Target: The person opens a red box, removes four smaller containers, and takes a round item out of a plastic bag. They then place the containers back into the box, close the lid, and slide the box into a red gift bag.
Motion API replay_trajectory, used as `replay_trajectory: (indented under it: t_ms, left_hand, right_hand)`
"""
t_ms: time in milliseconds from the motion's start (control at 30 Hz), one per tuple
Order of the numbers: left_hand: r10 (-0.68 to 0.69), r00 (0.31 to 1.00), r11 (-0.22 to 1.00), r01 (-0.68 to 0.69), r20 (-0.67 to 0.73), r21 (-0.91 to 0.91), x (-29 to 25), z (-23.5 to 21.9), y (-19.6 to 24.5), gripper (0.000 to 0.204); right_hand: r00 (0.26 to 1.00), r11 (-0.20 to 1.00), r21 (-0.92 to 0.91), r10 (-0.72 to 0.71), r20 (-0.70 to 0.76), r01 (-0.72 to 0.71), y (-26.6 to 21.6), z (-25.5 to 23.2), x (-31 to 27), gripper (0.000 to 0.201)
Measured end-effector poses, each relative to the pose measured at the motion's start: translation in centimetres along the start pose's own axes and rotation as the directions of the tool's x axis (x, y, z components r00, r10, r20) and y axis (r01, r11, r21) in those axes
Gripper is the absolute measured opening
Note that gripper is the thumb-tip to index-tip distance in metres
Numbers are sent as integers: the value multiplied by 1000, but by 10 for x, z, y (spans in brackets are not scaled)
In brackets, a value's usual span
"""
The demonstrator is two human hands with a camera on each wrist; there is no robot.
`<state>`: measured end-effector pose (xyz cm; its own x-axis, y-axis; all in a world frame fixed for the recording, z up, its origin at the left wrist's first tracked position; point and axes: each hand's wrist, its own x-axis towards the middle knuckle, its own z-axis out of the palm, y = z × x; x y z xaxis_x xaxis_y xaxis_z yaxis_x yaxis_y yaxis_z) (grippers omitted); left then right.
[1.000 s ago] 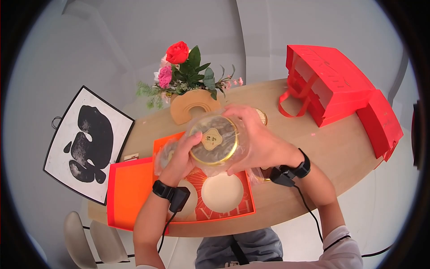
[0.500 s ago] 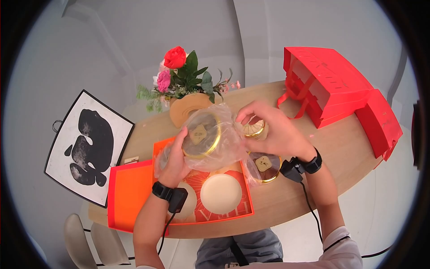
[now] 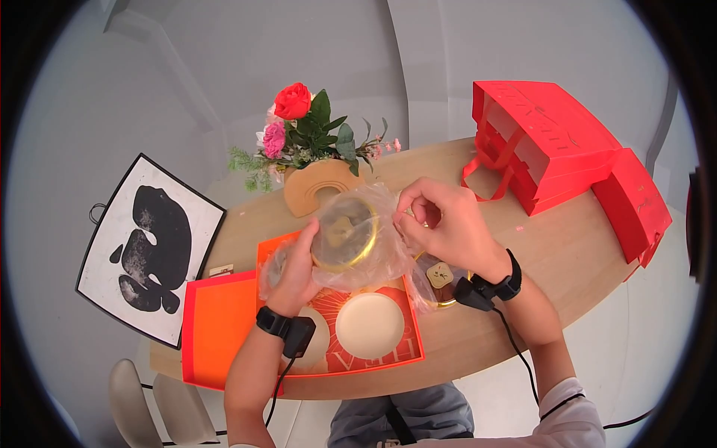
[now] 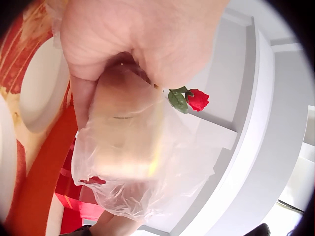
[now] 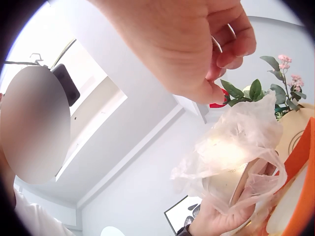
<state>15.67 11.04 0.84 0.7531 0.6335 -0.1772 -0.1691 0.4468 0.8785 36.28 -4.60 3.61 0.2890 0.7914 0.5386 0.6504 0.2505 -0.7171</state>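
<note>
My left hand grips a round gold-rimmed container from the left side, raised over the orange box. Thin clear plastic wrap surrounds the container and hangs loose toward my right hand. In the left wrist view, the container's pale side shows through the plastic. At the wrap's right edge is my right hand, its fingers curled and the thumb near them. I cannot tell whether it pinches the plastic. Another gold-rimmed container rests on the table, partly covered by loose plastic.
The open orange box has pale round recesses. An orange lid lies to its left. Behind stand flowers with an arch-shaped wooden piece. A framed picture is at left, a red gift bag at right.
My right hand has let go of the container and drawn back to the right; its fingers are now more curled. The container has shifted slightly left and stays in my left hand.
</note>
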Motion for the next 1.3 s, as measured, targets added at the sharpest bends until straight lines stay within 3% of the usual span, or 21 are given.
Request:
replay_trajectory:
  t_ms: [67,133,167,233,267,333,367,433,533,667,767,867,933,1067,1133,1167,1267,1300]
  left_hand:
    - [-9,999,1000,10,39,-15,1,-2,-1,55]
    - [-10,998,1000,11,61,-21,1,-2,-1,55]
    - [-10,998,1000,11,61,-21,3,-5,-2,55]
    - [24,997,993,-15,76,-113,8,-11,-4,55]
    - [24,997,994,-15,76,-112,7,-11,-4,55]
    - [98,984,989,-80,147,-121,4,-7,-1,53]
    - [96,984,990,-78,151,-120,4,-7,-1,53]
    - [81,976,981,-42,202,-189,5,-9,-3,53]
    - [118,970,979,-77,213,-191,6,-14,-5,53]
    - [130,960,979,-85,248,-185,6,-16,-4,54]
    - [96,959,982,-47,268,-184,2,-14,-4,58]
    - [131,937,984,-84,324,-156,0,-8,-3,61]
    - [132,936,984,-83,325,-158,2,-9,-4,63]
    - [122,944,984,-75,305,-162,2,-10,-4,61]
    - [120,938,978,-56,324,-199,5,-12,-5,59]
    - [119,939,978,-56,324,-199,4,-11,-4,59]
    - [113,937,976,-43,329,-214,3,-9,-2,57]
    - [121,941,979,-60,316,-196,3,-9,-4,57]
  right_hand:
    - [997,997,22,75,-7,-75,-4,-4,0,16]
    - [974,993,-53,117,194,-109,-10,-13,-2,17]
    - [974,993,-53,117,194,-108,-12,-16,-3,17]
    - [857,997,-41,80,510,-69,-13,-22,-6,19]
    - [857,997,-40,80,509,-70,-12,-23,-7,19]
    - [684,982,-180,98,723,50,-10,-25,-7,31]
    - [686,982,-182,100,721,48,-8,-23,-7,31]
    - [807,970,-230,194,558,-74,-3,-16,-5,47]
    - [871,978,-169,184,455,-118,8,-7,-2,63]
    - [875,979,-31,192,445,-199,8,2,-3,76]
    - [925,990,84,73,374,-112,12,6,-3,83]
    - [950,1000,1,12,312,-13,11,5,-5,84]
    - [980,984,-143,-79,180,106,2,3,-8,78]
    - [986,959,-242,-129,101,150,-2,4,-11,71]
    - [985,959,-281,6,172,43,-8,0,-10,69]
    - [985,959,-281,7,172,42,-8,1,-10,69]
    - [990,984,-162,-51,132,73,-4,8,-9,70]
    - [984,978,-131,-148,102,161,-2,13,-9,72]
